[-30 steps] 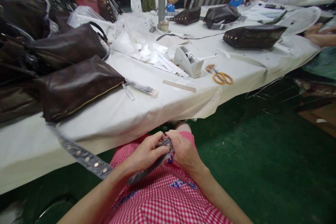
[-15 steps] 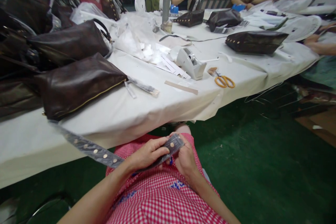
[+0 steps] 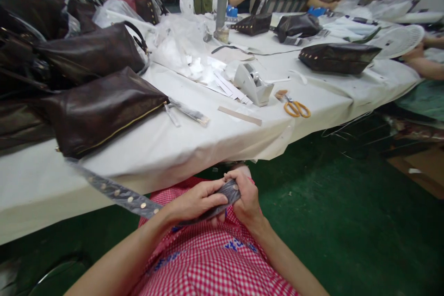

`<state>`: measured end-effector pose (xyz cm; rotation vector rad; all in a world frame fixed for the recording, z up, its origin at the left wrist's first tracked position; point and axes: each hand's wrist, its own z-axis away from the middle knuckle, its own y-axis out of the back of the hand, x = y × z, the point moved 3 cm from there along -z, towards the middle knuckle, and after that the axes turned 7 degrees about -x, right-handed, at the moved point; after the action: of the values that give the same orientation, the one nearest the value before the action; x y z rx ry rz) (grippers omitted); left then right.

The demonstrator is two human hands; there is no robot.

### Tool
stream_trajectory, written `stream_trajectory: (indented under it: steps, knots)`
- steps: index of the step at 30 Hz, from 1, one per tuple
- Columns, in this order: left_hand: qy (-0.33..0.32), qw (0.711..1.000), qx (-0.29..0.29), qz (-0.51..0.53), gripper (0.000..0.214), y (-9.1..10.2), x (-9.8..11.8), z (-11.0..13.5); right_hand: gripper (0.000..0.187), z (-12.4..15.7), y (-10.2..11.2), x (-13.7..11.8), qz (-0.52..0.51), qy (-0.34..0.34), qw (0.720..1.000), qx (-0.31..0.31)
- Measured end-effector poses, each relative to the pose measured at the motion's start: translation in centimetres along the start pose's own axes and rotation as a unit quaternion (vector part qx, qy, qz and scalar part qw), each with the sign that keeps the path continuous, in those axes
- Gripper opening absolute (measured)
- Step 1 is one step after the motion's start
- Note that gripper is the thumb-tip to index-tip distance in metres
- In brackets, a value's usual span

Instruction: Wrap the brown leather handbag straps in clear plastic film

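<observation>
A long dark strap with gold studs (image 3: 118, 192), wrapped in clear film, hangs from the brown leather bag (image 3: 100, 111) at the table's near edge and runs down into my lap. My left hand (image 3: 196, 201) is closed over the strap, fingers on top. My right hand (image 3: 244, 196) pinches the strap's free end, fingers curled round it. Both hands sit above my red checked clothing, just below the table edge.
The white-covered table (image 3: 215, 143) carries more brown bags (image 3: 336, 58), a tape dispenser (image 3: 253, 84), orange-handled scissors (image 3: 294, 107), a thin strip (image 3: 239, 115), and paper scraps. Other people work at the far side. Green floor lies to the right.
My right hand has turned over the strap end, covering the stud that showed half a second ago. The view has shifted slightly; the hands stay in my lap.
</observation>
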<state>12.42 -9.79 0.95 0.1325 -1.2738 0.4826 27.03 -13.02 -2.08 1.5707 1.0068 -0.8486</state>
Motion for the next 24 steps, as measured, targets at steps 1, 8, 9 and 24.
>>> stream_trajectory:
  steps: [1, 8, 9, 24]
  knots:
    - [0.002, 0.999, -0.027, 0.034, 0.021, 0.2, -0.1, 0.1, 0.019, 0.0, -0.5, -0.1, -0.059, -0.034, 0.997, 0.019]
    - [-0.045, 0.995, 0.077, -0.047, 0.015, 0.6, -1.2, -0.3, 0.011, -0.6, -3.2, 0.4, -0.352, -0.185, 0.917, 0.032]
    - [-0.047, 0.991, 0.105, -0.072, 0.015, 0.4, -1.1, -0.3, 0.015, -0.9, -2.7, 0.4, -0.291, -0.151, 0.945, 0.012]
    - [0.026, 0.996, -0.060, 0.061, 0.019, 2.8, 2.7, 1.0, 0.022, -2.2, -1.0, -1.6, -0.097, -0.043, 0.994, 0.041]
